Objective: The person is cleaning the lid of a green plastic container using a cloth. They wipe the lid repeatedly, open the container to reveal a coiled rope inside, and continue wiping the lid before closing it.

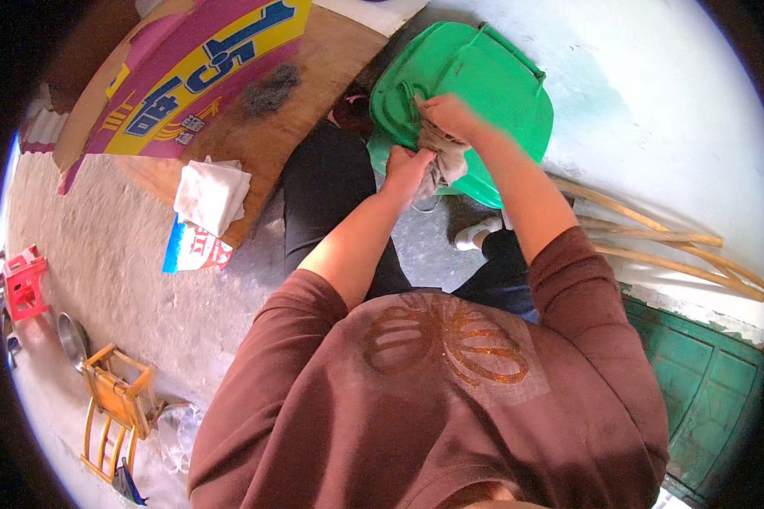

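A light brown crumpled cloth [444, 153] hangs between my two hands over the lid of a green plastic bin [484, 89]. My left hand [407, 167] grips the lower left part of the cloth, near the lid's edge. Higher and further right, my right hand [451, 116] is closed on the cloth's upper part, above the lid. Part of the cloth is hidden behind my fingers. The bin lid has a raised rim and a hinge bar at its far right side.
On the wooden table [337, 57] at the left are printed cardboard [229, 57], grey fluffy material [272, 89] and folded white cloths [211, 194]. Wooden poles [662, 235] lean by the right wall. A wooden chair [118, 388] and red stool [25, 283] are lower left.
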{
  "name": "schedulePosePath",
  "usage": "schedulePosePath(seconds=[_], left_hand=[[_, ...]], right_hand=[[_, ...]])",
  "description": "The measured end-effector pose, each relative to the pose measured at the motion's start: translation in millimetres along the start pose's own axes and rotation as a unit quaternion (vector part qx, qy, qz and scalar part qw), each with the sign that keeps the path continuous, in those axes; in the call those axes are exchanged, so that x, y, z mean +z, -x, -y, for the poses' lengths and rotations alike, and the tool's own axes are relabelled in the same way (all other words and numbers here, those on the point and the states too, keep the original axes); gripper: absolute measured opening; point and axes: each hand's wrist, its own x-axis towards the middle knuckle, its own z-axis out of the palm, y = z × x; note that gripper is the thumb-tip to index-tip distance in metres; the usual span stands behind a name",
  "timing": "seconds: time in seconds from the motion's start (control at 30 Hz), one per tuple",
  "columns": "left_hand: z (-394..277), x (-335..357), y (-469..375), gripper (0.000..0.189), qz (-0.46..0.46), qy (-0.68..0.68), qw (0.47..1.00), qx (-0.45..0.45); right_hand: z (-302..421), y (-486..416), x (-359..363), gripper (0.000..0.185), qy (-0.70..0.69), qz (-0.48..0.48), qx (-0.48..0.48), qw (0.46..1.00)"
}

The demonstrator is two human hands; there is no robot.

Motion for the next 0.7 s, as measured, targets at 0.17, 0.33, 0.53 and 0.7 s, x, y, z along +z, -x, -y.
schedulePosePath(seconds=[0.17, 0.33, 0.53, 0.7], left_hand=[[3.1, 1.7, -0.6, 0.046, -0.014, -0.018, 0.999, 0.037], [7.3, 1.0, -2.8, 0.048, -0.027, -0.027, 0.998, 0.047], [6.8, 4.1, -3.9, 0.05, -0.04, -0.024, 0.998, 0.046], [9.2, 5.5, -5.2, 0.049, -0.04, -0.023, 0.997, 0.066]], right_hand=[[19.6, 21.4, -41.9, 0.03, -0.1, 0.009, 0.139, 0.985], [27.1, 27.4, -71.8, 0.03, 0.042, 0.049, 0.106, 0.992], [-1.9, 20.7, -58.8, 0.041, -0.129, -0.047, 0.198, 0.971], [17.7, 6.4, -36.1, 0.049, -0.154, -0.016, 0.178, 0.972]])
